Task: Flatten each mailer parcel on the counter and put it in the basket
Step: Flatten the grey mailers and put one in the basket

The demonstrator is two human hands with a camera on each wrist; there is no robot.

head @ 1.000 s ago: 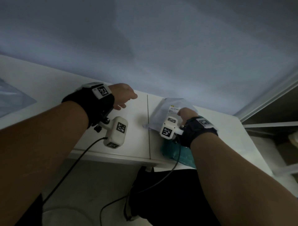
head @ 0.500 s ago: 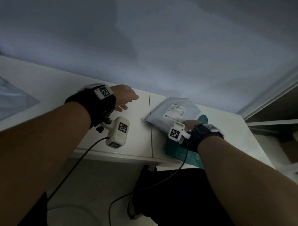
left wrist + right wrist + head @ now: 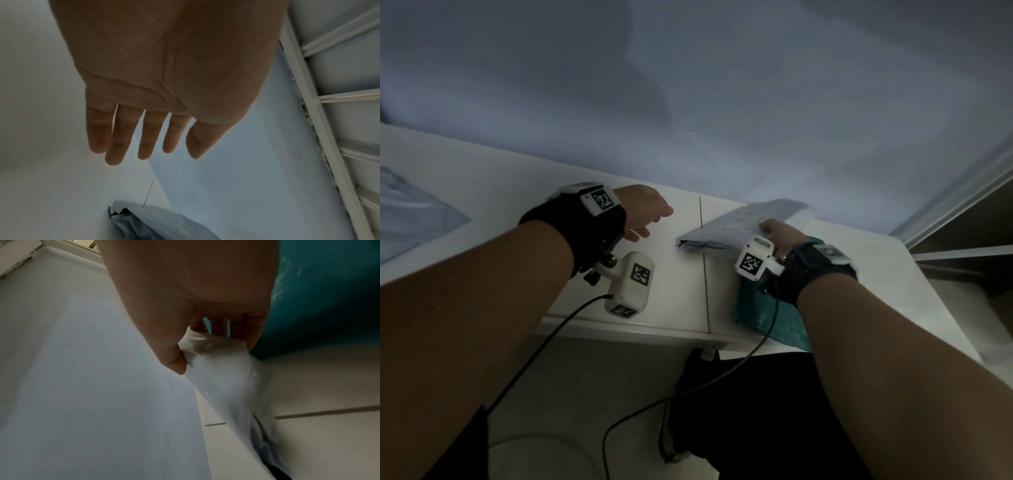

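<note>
A pale grey mailer parcel (image 3: 739, 226) with a printed label is tilted up off the white counter (image 3: 671, 287), its left edge low near the counter seam. My right hand (image 3: 779, 233) pinches its near edge between thumb and fingers, as the right wrist view shows on the mailer (image 3: 222, 369). A teal mailer (image 3: 767, 315) lies under my right wrist at the counter's front edge. My left hand (image 3: 647, 216) hovers above the counter left of the seam with straight fingers (image 3: 115, 142) and holds nothing. The grey mailer (image 3: 156, 224) is below it. No basket is in view.
A bluish plastic bag (image 3: 410, 212) lies on the counter at the far left. A pale wall (image 3: 722, 102) rises behind the counter. A white frame (image 3: 955, 205) and shelving stand at the right. Cables hang from both wrist cameras over the floor.
My right hand has taken the grey mailer by its near edge and lifted that side, so the label face now tilts away. My left hand has barely moved.
</note>
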